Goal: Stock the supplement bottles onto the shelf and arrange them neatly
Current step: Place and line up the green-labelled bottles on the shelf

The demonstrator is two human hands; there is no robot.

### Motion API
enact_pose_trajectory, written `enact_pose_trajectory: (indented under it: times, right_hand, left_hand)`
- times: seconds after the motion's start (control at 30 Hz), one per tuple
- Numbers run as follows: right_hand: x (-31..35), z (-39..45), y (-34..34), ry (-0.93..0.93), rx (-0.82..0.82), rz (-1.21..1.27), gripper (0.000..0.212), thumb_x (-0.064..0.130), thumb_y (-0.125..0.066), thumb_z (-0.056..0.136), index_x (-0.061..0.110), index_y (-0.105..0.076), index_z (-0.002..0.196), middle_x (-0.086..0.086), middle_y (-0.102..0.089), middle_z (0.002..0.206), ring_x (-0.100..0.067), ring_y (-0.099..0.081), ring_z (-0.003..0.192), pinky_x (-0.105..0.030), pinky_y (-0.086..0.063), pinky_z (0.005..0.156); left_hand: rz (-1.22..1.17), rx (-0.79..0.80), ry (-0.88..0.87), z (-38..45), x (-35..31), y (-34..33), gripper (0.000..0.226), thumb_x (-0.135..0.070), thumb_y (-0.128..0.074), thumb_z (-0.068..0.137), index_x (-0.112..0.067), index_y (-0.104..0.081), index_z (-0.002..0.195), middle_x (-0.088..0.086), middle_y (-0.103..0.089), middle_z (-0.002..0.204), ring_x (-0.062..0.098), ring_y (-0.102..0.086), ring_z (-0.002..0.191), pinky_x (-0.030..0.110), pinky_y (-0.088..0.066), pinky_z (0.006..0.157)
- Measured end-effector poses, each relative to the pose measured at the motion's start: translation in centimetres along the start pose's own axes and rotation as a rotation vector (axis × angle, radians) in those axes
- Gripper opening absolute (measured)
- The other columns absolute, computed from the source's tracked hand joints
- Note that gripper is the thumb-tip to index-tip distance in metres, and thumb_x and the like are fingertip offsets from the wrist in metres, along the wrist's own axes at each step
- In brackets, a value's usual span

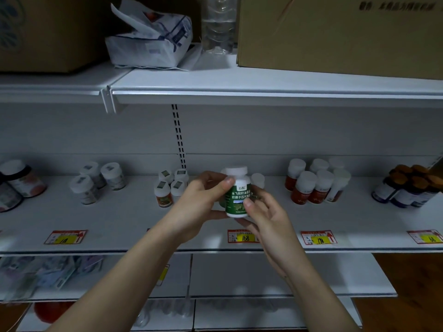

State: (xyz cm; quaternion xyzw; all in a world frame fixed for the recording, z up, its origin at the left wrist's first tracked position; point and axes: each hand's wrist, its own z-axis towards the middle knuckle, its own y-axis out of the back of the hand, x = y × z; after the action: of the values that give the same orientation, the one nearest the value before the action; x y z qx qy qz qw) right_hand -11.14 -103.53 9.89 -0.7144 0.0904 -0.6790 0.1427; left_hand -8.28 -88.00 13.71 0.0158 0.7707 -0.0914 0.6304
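Just above the shelf (119, 221) front, over the 168 price tag (243, 236): green bottle (236, 200) gripped by left hand (203, 200) and right hand (266, 216), probably light, rigid, slick plastic; best held mid-body, not by cap.

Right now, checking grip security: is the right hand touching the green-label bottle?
Touching. The head view shows the right hand with its thumb pressed on the green-label bottle.

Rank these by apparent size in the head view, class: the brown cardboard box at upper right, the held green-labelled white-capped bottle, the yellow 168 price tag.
1. Brown cardboard box, by far the largest.
2. Green-labelled white-capped bottle, though nearness to the camera enlarges it.
3. Yellow 168 price tag, smallest and partly hidden.
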Motion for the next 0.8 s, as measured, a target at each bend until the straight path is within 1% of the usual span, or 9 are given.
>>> enact_pose_trajectory:
  times: [0.1, 0.23, 0.33, 0.4, 0.5, 0.57, 0.63, 0.7, 0.8]
  right_hand:
    - [0.0, 0.1, 0.2, 0.016, -0.011, -0.048, 0.039, 0.010, -0.057, 0.097, 0.013, -0.051, 0.135, -0.005, -0.072, 0.117, -0.020, -0.069, 0.109, -0.035, -0.057, 0.093]
    - [0.0, 0.3, 0.5, 0.033, -0.004, -0.067, 0.041, 0.011, -0.061, 0.094, 0.012, -0.052, 0.135, -0.004, -0.072, 0.118, -0.018, -0.069, 0.110, -0.033, -0.057, 0.093]
    - [0.2, 0.4, 0.8, 0.044, 0.035, -0.089, 0.043, 0.012, -0.061, 0.094, 0.011, -0.053, 0.135, -0.004, -0.071, 0.121, -0.017, -0.068, 0.112, -0.030, -0.056, 0.094]
    - [0.5, 0.6, 1.0, 0.064, 0.071, -0.123, 0.042, 0.010, -0.061, 0.094, 0.012, -0.053, 0.135, 0.000, -0.071, 0.120, -0.016, -0.067, 0.113, -0.031, -0.056, 0.093]
    - [1.0, 1.2, 1.3, 0.127, 0.089, -0.189, 0.046, 0.001, -0.062, 0.093, 0.023, -0.055, 0.132, 0.009, -0.068, 0.124, -0.015, -0.065, 0.116, -0.036, -0.054, 0.096]
    - [1.5, 1.5, 1.4, 0.195, 0.091, -0.216, 0.050, -0.009, -0.062, 0.089, 0.024, -0.056, 0.127, 0.012, -0.068, 0.123, -0.013, -0.065, 0.116, -0.031, -0.054, 0.093]
    - [2.1, 1.8, 1.4, 0.254, 0.090, -0.224, 0.053, -0.016, -0.064, 0.085, 0.023, -0.057, 0.120, 0.015, -0.070, 0.117, -0.011, -0.065, 0.114, -0.024, -0.055, 0.086]
    - [2.7, 2.0, 1.4, 0.299, 0.089, -0.236, 0.054, -0.017, -0.067, 0.082, 0.025, -0.057, 0.114, 0.015, -0.069, 0.115, -0.011, -0.063, 0.116, -0.023, -0.055, 0.083]
    - [3.2, 2.4, 1.2, 0.355, 0.091, -0.261, 0.059, -0.016, -0.070, 0.080, 0.035, -0.058, 0.106, 0.017, -0.068, 0.113, -0.008, -0.062, 0.116, -0.023, -0.054, 0.083]
  left_hand:
    - [0.035, -0.006, 0.017, 0.2, -0.1, -0.1, 0.036, -0.033, -0.066, 0.091, -0.006, -0.060, 0.116, 0.017, -0.067, 0.117, 0.029, -0.067, 0.111, 0.048, -0.062, 0.080]
    - [0.084, 0.018, 0.023, 0.2, -0.4, -0.2, 0.056, -0.043, -0.075, 0.073, -0.006, -0.060, 0.113, 0.013, -0.069, 0.114, 0.024, -0.069, 0.107, 0.046, -0.062, 0.075]
    - [0.092, 0.012, -0.003, 0.4, -0.5, -0.2, 0.058, -0.040, -0.078, 0.070, -0.006, -0.060, 0.113, 0.016, -0.067, 0.116, 0.026, -0.069, 0.106, 0.046, -0.062, 0.073]
    - [0.100, 0.011, -0.041, 0.4, -0.6, -0.1, 0.054, -0.036, -0.078, 0.069, -0.008, -0.062, 0.112, 0.015, -0.067, 0.116, 0.026, -0.070, 0.104, 0.045, -0.062, 0.073]
    - [0.143, 0.042, -0.105, 0.5, -1.2, 0.1, 0.049, -0.029, -0.081, 0.069, -0.013, -0.063, 0.111, 0.009, -0.070, 0.115, 0.024, -0.072, 0.102, 0.047, -0.062, 0.081]
    - [0.156, 0.075, -0.155, 0.5, -1.6, 0.3, 0.049, -0.022, -0.088, 0.068, -0.015, -0.063, 0.109, 0.005, -0.071, 0.115, 0.022, -0.071, 0.105, 0.047, -0.060, 0.087]
    - [0.231, 0.095, -0.242, 0.6, -2.2, 0.6, 0.048, -0.018, -0.090, 0.065, -0.018, -0.065, 0.106, -0.001, -0.072, 0.114, 0.016, -0.067, 0.112, 0.042, -0.056, 0.094]
    - [0.295, 0.126, -0.318, 0.6, -2.7, 0.8, 0.052, -0.015, -0.092, 0.061, -0.019, -0.065, 0.105, -0.002, -0.072, 0.115, 0.012, -0.064, 0.117, 0.037, -0.049, 0.102]
    - [0.324, 0.159, -0.393, 0.6, -3.3, 0.9, 0.054, -0.006, -0.091, 0.058, -0.016, -0.065, 0.105, 0.000, -0.072, 0.113, 0.012, -0.064, 0.117, 0.032, -0.048, 0.103]
